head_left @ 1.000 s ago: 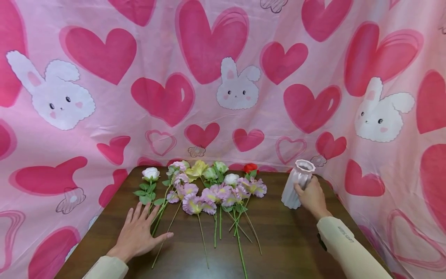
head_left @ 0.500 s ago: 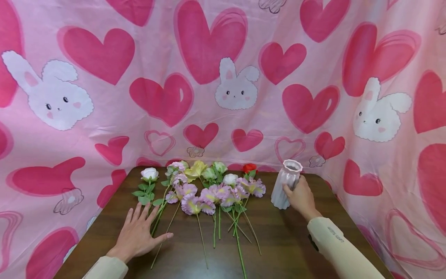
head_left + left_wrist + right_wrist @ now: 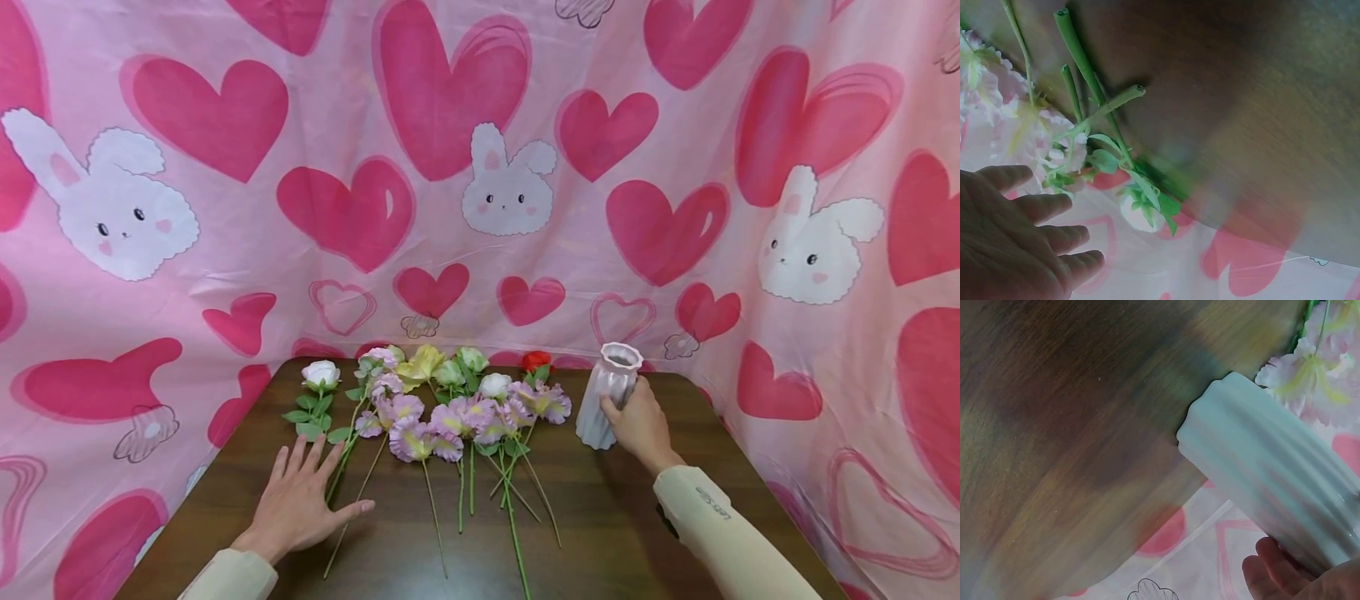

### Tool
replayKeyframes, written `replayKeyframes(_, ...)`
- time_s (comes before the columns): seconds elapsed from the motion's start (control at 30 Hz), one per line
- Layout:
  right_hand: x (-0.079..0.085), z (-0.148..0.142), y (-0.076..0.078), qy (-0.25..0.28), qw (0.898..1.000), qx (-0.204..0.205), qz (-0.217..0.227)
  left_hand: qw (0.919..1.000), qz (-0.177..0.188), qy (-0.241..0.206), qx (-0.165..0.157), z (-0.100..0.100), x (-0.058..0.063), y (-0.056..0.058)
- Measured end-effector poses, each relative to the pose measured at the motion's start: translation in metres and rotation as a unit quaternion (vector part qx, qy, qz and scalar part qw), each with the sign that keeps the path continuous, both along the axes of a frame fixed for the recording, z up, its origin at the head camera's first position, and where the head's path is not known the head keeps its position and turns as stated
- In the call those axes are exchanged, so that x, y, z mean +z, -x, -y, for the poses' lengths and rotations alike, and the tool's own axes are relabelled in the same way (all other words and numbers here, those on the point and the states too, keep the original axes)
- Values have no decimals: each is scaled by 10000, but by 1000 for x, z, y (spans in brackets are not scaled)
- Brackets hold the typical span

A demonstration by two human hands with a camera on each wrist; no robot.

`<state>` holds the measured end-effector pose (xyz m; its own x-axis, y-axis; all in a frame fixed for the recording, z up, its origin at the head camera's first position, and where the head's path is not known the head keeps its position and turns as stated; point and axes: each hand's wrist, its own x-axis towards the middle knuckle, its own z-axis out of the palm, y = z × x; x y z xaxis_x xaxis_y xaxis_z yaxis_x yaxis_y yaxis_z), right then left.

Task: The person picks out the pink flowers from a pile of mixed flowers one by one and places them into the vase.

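Observation:
A white fluted vase with a scalloped rim stands on the right of the dark wooden table, leaning slightly. My right hand grips its right side; in the right wrist view the vase lies across the frame with fingertips at its side. On the left, my left hand is spread with straight fingers, its fingertips by the leaves and stems of a white rose. Pink-and-yellow irises lie in the middle between the hands. The left wrist view shows the same hand near cut green stems.
Behind the irises lie a yellow flower, a red rose, another white rose and greenish-white roses. Their stems point toward the near edge. A pink curtain with hearts and rabbits hangs close around the table.
My right hand has moved the vase leftward along the table, closer to the flowers. My left hand and the flowers have stayed where they were.

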<state>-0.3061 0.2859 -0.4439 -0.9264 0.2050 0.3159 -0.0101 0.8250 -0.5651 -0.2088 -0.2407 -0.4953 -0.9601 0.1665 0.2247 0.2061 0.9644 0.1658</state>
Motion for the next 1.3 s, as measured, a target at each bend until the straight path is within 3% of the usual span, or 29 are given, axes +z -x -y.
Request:
replayKeyframes(0.4,4,0,-3,153,9999,46,61,10000,38,12,-20,-2,0,1)
replayKeyframes(0.73,1,-1,-17,189,9993,-309,-25,10000,-54,12,-73,-3,0,2)
replayKeyframes(1.3,-8,23,-52,-23,9947,-64,-1022,10000,-20,-34,-66,-3,0,2)
